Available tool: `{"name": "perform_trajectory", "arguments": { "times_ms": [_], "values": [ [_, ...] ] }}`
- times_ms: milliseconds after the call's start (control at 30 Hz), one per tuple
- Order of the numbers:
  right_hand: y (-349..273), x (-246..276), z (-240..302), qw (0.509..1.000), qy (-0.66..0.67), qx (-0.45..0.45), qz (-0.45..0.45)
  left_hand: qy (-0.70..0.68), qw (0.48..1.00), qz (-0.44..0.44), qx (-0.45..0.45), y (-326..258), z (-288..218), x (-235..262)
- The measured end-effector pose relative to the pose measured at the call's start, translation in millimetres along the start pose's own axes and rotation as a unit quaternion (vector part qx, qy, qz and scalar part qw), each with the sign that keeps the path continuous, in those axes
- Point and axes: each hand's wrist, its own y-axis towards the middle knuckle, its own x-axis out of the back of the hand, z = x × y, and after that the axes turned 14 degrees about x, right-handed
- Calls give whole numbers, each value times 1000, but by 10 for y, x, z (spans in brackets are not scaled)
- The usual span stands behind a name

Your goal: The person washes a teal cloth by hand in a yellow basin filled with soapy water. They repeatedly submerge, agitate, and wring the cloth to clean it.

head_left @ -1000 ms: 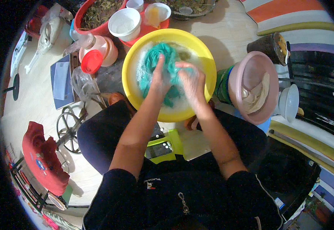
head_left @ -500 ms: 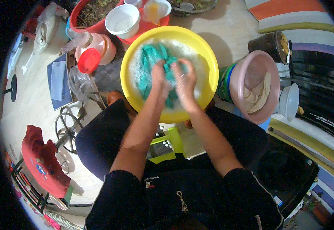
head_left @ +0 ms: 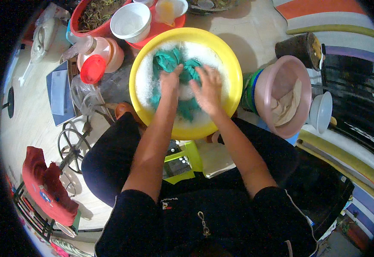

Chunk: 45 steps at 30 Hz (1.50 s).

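Fingers (head_left: 179,67) of my left hand (head_left: 169,82) grip the teal cloth (head_left: 167,61); my right hand (head_left: 207,90) spreads open against it, likely to steady it within the yellow basin (head_left: 234,77).

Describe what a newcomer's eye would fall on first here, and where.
The bright yellow basin at upper centre probably strikes first, with the left hand and right hand among its green cloth and white suds. The pink tub to its right, holding cream cloth, might come next.
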Motion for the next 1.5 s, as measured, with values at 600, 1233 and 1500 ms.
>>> {"name": "perform_trajectory", "arguments": {
  "times_ms": [600,1233,1500],
  "values": [
    [32,278,434,977,194,24,-91,-264,912,267,163,94,385,-37],
    [487,-168,-494,959,171,-164,-157,-166,981,65,78,-76,-60,-201],
    [16,-393,-361,987,-68,-7,143,36,997,-15,69,285,205,-40]
  ]
}}
